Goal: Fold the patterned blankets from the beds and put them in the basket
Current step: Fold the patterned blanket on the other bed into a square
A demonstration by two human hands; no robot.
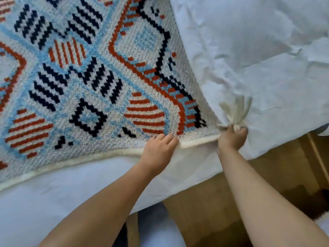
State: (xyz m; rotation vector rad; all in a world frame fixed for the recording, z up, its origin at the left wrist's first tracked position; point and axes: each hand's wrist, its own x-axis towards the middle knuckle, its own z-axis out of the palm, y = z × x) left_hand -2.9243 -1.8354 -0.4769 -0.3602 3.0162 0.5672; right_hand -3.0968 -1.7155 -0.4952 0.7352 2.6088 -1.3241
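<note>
A knitted patterned blanket [85, 77] in blue, rust red, navy and cream lies spread over the bed and fills the left and middle of the view. A cream tassel [236, 111] sticks up from its near right corner. My right hand [231, 138] is shut on that corner just below the tassel. My left hand [160, 148] grips the blanket's cream hem a short way to the left, fingers on top of the fabric. No basket is in view.
A crumpled white duvet [258, 50] covers the bed to the right of the blanket. White sheet [53, 193] hangs over the near bed edge. Wooden floor [267, 175] shows below right, with a dark and white rug [316, 204] at the right edge.
</note>
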